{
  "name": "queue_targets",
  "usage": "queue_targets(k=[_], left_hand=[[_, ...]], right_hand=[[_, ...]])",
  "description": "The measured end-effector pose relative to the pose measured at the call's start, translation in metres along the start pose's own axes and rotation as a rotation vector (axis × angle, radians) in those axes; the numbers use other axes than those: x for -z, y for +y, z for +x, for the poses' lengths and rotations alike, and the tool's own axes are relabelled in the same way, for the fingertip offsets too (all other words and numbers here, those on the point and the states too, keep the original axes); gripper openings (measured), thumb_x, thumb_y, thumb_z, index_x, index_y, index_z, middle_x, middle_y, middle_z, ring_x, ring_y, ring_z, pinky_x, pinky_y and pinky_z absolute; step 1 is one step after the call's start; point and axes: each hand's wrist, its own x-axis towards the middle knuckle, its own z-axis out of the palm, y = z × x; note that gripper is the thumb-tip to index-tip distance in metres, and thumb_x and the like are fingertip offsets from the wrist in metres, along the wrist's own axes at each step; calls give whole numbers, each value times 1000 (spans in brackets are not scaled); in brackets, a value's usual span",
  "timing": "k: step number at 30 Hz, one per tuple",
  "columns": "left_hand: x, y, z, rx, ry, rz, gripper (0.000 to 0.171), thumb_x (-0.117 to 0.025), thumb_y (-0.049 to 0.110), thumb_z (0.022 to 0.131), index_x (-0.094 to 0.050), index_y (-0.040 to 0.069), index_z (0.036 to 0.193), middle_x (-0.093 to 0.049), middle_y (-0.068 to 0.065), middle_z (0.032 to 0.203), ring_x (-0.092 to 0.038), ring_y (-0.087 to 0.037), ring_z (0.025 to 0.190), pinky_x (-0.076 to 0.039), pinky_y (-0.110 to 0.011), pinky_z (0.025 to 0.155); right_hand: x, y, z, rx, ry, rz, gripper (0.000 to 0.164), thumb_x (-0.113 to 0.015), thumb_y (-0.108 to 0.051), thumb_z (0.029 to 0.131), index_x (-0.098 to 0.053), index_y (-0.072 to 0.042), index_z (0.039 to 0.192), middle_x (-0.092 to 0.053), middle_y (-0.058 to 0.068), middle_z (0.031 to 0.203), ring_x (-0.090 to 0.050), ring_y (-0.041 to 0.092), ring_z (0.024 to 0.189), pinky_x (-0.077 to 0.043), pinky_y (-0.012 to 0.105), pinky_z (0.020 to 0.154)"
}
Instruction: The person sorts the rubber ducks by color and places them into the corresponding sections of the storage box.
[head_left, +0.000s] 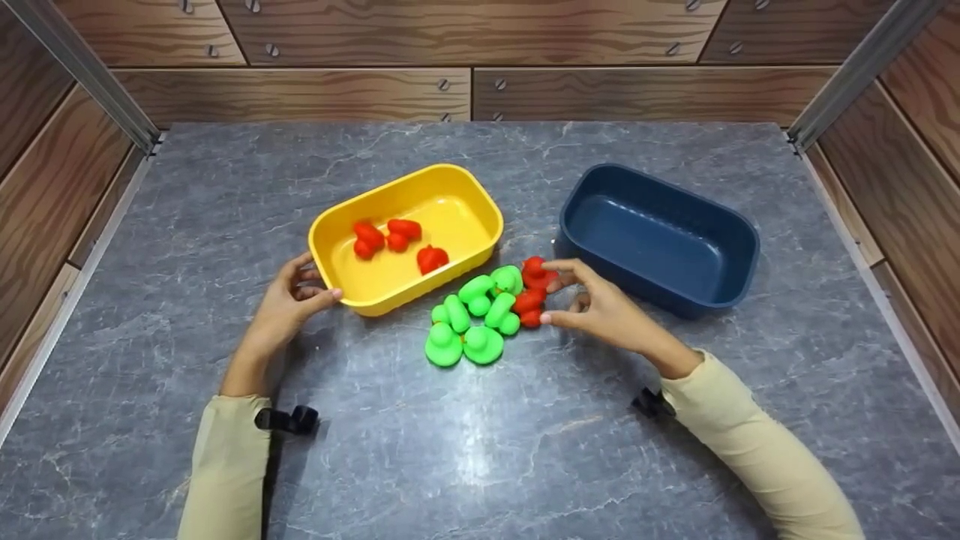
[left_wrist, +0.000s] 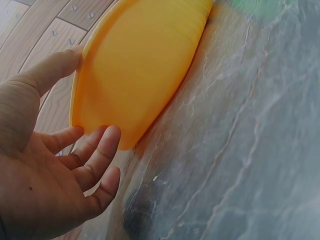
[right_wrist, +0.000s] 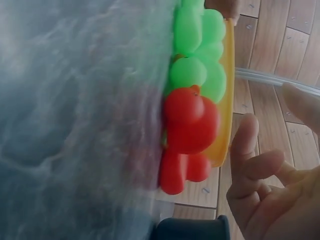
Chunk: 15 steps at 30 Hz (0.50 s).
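Note:
My left hand [head_left: 286,306] holds the near left end of a yellow bin [head_left: 405,294], thumb at its rim and fingers against the outside wall. Three red toy ducks [head_left: 432,259] lie inside that bin. In front of it, several green toy ducks [head_left: 483,345] sit bunched on the table. At the right edge of this bunch are two red ducks [head_left: 529,306]. My right hand [head_left: 600,304] is beside them, thumb and forefinger spread apart around their right side. The right wrist view shows a gap between these fingers [right_wrist: 245,132] and the red ducks [right_wrist: 192,125].
A dark blue bin [head_left: 660,289] with nothing in it stands behind my right hand, angled on the grey marbled table [head_left: 375,465]. Wood-patterned panels [head_left: 300,94] enclose the back and sides. A black wrist camera [head_left: 289,420] is strapped to each sleeve.

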Motion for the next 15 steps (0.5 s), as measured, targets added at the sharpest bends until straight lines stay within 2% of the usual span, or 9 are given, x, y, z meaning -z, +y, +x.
queue_targets(k=[4, 9, 15], left_hand=[[0, 0, -1, 1, 4, -1, 79, -69, 12, 88, -23, 4, 151, -45, -22, 134, -55, -1, 88, -46, -12, 80], [0, -1, 0, -3, 0, 2, 79, -70, 14, 88, -24, 5, 151, -45, -21, 134, -56, -1, 89, -46, -12, 80], [-1, 0, 0, 3, 3, -4, 79, -70, 14, 88, -23, 6, 152, -45, -21, 135, -56, -1, 88, -46, -13, 81]], right_hand=[[-2, 6, 1, -17, -33, -36, 65, -75, -22, 84, -42, -10, 139, -55, 24, 122, -57, 20, 64, -50, 23, 60], [-4, 13, 3, 3, -72, -88, 61, -74, -22, 85, -46, -6, 136, -55, 24, 125, -62, 23, 68, -50, 23, 57], [-4, 15, 6, 9, -98, -131, 58, -74, -19, 85, -48, -7, 136, -54, 24, 126, -63, 26, 65, -51, 24, 57]])
